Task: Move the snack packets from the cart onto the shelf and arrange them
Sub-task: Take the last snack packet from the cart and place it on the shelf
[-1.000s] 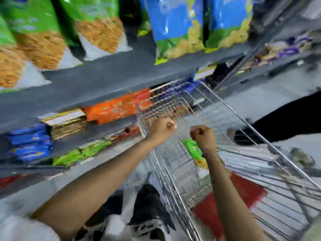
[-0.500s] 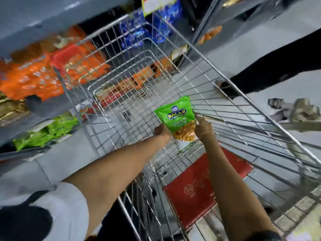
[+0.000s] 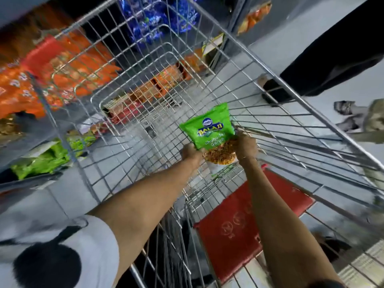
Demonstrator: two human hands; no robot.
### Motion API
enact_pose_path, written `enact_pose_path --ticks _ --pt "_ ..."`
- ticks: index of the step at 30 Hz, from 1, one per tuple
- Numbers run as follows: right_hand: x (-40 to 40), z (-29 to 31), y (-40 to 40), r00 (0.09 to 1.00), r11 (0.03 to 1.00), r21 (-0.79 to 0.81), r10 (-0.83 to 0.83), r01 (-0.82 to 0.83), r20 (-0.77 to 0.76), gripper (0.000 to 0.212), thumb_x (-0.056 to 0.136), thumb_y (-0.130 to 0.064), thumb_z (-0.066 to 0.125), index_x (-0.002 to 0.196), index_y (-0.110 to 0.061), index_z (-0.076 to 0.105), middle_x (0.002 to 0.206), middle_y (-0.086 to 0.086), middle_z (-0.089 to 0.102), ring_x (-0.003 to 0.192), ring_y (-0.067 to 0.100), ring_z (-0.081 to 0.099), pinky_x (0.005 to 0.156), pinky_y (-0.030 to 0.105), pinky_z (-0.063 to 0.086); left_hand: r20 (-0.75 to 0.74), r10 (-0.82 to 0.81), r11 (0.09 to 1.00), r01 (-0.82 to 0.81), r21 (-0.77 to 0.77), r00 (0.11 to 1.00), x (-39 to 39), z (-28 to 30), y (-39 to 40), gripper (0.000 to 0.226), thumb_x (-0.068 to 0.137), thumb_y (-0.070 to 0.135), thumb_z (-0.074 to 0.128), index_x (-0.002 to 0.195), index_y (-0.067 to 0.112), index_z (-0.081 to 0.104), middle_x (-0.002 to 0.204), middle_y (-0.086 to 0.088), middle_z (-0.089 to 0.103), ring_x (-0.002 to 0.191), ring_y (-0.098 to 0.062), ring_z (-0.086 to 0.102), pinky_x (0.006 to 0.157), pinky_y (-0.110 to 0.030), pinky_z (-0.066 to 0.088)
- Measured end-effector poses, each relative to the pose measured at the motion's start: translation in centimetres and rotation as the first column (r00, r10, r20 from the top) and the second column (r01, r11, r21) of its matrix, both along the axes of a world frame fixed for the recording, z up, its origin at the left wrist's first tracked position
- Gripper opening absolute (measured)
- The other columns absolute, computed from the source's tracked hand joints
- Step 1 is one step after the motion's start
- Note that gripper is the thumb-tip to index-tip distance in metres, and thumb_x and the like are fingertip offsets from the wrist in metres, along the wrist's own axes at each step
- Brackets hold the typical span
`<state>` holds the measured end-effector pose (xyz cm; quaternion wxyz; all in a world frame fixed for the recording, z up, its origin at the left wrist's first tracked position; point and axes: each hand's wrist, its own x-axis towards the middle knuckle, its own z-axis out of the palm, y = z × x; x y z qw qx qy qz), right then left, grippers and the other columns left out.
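A green snack packet (image 3: 207,129) with a blue logo and a picture of brown snack at its lower end is held inside the wire cart (image 3: 145,84). My left hand (image 3: 190,151) grips its lower left corner. My right hand (image 3: 245,145) grips its lower right edge. The packet stands upright, above the cart's wire floor. The shelf (image 3: 31,129) runs along the left, seen through the cart's mesh.
Orange packets (image 3: 25,88), green packets (image 3: 41,161) and blue packets (image 3: 149,23) fill the shelves on the left and at the top. A red seat flap (image 3: 245,223) sits at the cart's near end. A person in dark clothing (image 3: 332,59) stands at the right, with feet close to the cart.
One second ago both fists were closed above the cart with the packet lying below. Both hands then took hold of the packet; since half a second ago it has barely moved.
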<state>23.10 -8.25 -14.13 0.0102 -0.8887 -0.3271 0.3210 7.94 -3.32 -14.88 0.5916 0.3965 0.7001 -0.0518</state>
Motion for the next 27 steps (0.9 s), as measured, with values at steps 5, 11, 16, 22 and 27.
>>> enact_pose_path --ticks 5,11,16,22,27 --pt "-1.6 2.0 0.8 0.992 0.986 0.121 -0.107 0.115 -0.072 0.018 0.077 -0.023 0.068 0.089 -0.009 0.068 0.095 0.025 0.069 0.089 0.039 0.063 0.066 0.037 0.044 -0.096 -0.080 0.986 0.093 0.136 0.992 -1.7 3.3 3.0 0.028 0.084 0.018 0.064 0.107 0.002 0.063 0.112 -0.016 0.067 0.099 -0.026 0.063 0.086 -0.032 0.053" --pt "-4.0 5.4 4.2 0.958 0.900 0.369 -0.146 0.233 -0.248 0.030 0.067 -0.023 0.077 0.051 -0.009 0.057 0.054 0.009 0.051 0.056 0.014 0.046 0.055 0.033 0.034 -0.121 -0.128 0.919 0.164 0.359 0.984 -4.1 10.1 8.0 0.029 0.084 0.020 0.064 0.104 0.000 0.063 0.112 -0.021 0.067 0.104 -0.031 0.062 0.084 -0.033 0.049" --pt "-5.2 9.7 7.3 0.862 0.756 0.498 -0.171 0.425 -0.477 0.019 0.067 -0.011 0.077 0.075 0.003 0.067 0.052 -0.009 0.063 0.041 -0.013 0.048 0.050 0.009 0.040 0.016 -0.157 0.854 0.127 0.505 0.987 -7.0 16.1 11.6 0.037 0.080 0.040 0.063 0.077 0.004 0.061 0.075 -0.006 0.068 0.072 0.001 0.065 0.063 -0.015 0.049" --pt "-6.3 18.5 12.9 0.913 0.619 0.722 0.019 0.309 -0.408 0.016 0.072 -0.022 0.075 0.076 -0.007 0.069 0.060 0.004 0.063 0.051 -0.006 0.052 0.056 0.011 0.046 0.287 -0.041 0.763 -0.156 0.628 0.957 -12.0 22.7 15.4 0.031 0.077 0.025 0.073 0.052 0.020 0.057 0.043 0.008 0.056 0.049 -0.016 0.063 0.046 -0.021 0.037" --pt "-11.5 26.2 18.1 0.918 0.510 0.832 0.181 0.220 -0.354 0.010 0.074 -0.011 0.072 0.082 -0.007 0.067 0.052 -0.016 0.060 0.044 -0.011 0.048 0.051 0.006 0.041 0.276 -0.003 0.637 -0.211 0.741 0.961 -18.5 28.1 18.3 0.024 0.072 0.038 0.071 0.052 0.029 0.064 0.046 0.011 0.063 0.057 -0.009 0.066 0.067 -0.046 0.059"
